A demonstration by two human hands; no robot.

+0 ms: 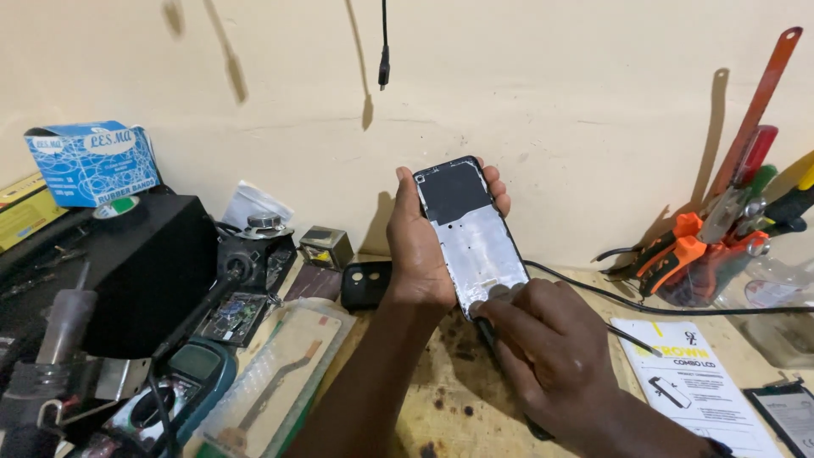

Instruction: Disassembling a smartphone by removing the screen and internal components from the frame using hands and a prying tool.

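free: bare bench [462, 399] by hands | blocked: left clutter, tool cup [712, 271] right

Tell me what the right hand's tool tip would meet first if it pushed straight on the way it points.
The right hand aims its dark tool up and left at the bottom edge of the phone frame held in the left hand. It would meet that edge first; it looks nearly touching already, though depth is unclear.

One view only, head-worn. Looks forward and slightly down across the workbench [449, 399] toward the cream wall [526, 102] at its far edge. Close range: both forearms enter from the bottom edge, near centre. Bench's left and right ends run out of frame.
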